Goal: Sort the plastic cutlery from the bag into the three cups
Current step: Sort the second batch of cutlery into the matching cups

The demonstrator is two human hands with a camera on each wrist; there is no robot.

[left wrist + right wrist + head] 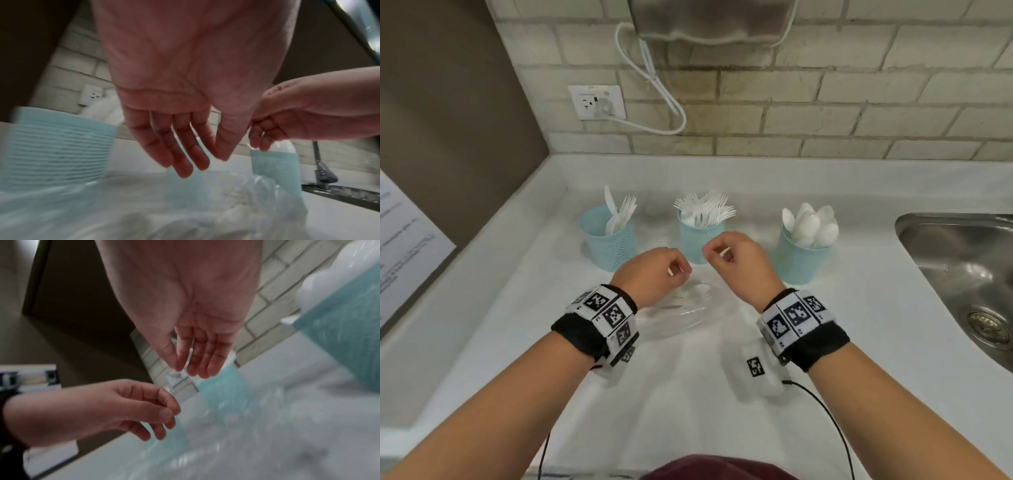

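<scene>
Three light-blue mesh cups stand in a row on the white counter. The left cup (613,243) holds a knife and a few other white pieces, the middle cup (695,240) is full of forks, and the right cup (801,263) is full of spoons. A clear plastic bag (681,315) lies flat in front of them with a few white pieces inside. My left hand (681,270) hovers over the bag with loosely curled fingers, and I see nothing in it. My right hand (710,250) hangs just in front of the middle cup, fingers relaxed, thumb near the index finger, with nothing plainly held.
A steel sink (962,267) is sunk into the counter at the right. A wall socket (597,101) with a white cable sits on the brick wall behind. A printed sheet (400,246) lies at the far left.
</scene>
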